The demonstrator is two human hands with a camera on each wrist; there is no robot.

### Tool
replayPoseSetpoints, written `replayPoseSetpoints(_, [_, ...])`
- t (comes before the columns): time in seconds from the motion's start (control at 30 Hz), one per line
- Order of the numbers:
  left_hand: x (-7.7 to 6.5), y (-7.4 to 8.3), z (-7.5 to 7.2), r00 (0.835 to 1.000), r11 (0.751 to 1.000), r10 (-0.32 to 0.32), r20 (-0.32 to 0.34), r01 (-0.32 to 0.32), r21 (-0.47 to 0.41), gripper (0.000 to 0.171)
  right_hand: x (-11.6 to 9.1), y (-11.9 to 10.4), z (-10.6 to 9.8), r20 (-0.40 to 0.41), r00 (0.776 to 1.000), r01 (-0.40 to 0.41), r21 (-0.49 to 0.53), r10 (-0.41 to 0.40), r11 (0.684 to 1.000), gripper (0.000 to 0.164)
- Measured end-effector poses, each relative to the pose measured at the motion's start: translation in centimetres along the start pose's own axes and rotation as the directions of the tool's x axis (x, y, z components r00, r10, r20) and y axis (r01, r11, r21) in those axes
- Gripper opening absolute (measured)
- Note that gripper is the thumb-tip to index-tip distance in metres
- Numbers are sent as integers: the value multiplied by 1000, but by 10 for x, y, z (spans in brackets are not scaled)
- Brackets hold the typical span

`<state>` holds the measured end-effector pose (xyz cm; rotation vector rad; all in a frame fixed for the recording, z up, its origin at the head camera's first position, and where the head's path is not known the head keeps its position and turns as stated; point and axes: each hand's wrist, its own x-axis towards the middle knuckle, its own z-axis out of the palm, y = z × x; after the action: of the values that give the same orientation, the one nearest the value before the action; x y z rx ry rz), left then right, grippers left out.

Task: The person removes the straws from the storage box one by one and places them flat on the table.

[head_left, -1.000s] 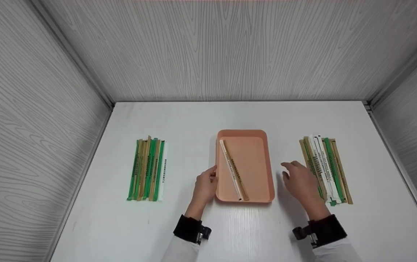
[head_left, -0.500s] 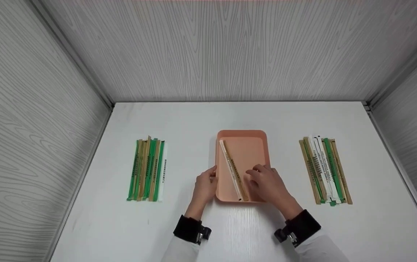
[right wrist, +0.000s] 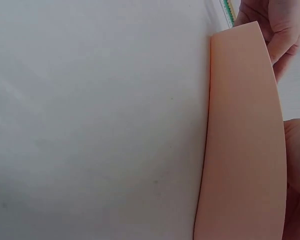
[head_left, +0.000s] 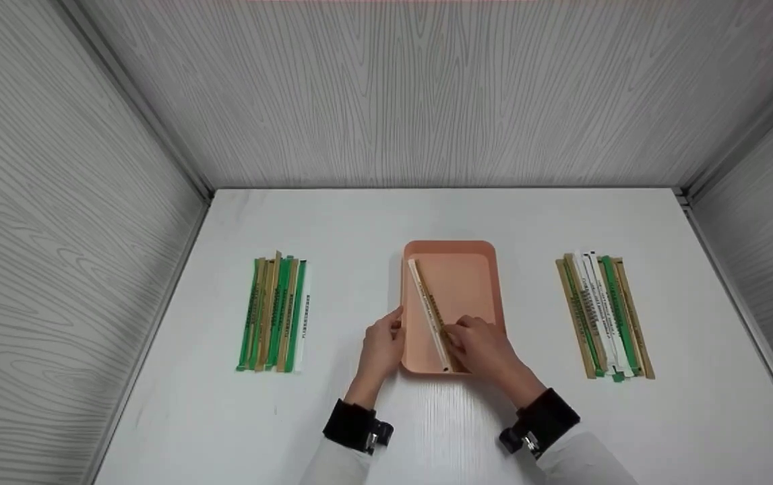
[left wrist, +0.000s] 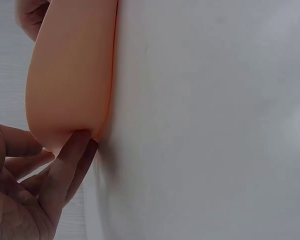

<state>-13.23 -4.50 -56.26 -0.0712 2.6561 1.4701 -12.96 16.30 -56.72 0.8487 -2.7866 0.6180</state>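
A shallow pink tray [head_left: 474,283] stands mid-table. Inside it a brown paper-wrapped straw [head_left: 434,308] and a white one [head_left: 437,346] lie slanted side by side. From the left, my left hand [head_left: 380,343] rests its fingertips against the tray's outer wall; in the left wrist view its fingers [left wrist: 65,172] are fairly straight at the rounded corner. My right hand [head_left: 486,350] reaches over the tray's near right corner, its curled fingers pinching the brown straw and covering part of its lower half. In the right wrist view the tray wall hides most of this hand.
To the left lies a row of green, brown and white wrapped straws [head_left: 271,316]. A similar slanted row of straws [head_left: 605,316] lies to the right. Grey wood-patterned walls [head_left: 386,94] border the white table [head_left: 359,215] behind and at both sides.
My right hand has moved left from beside the right row of straws, over the tray's right edge, to pinch the brown straw. The left hand and tray have stayed put.
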Motion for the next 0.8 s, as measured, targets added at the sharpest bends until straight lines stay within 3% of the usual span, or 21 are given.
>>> replayPoseSetpoints(0.23, [-1,5,6,999,1000,22,-39,-22,-1,43,2,5,1,-17,1000,-26,-22,25,999,21])
replayPoseSetpoints(0.37, [-1,8,9,999,999,24,-38,-26,-28,43,2,7,0,-36,998,-54,-34,52,998,17])
replayPoseSetpoints(0.6, [0,5,8,994,996,62,93,-55,-75,49,5,6,-2,5,988,-153,-110,154,982,14])
replayPoseSetpoints(0.8, [0,3,7,985,991,13,172,10,-132,53,4,8,1,7,980,-196,-124,198,973,15])
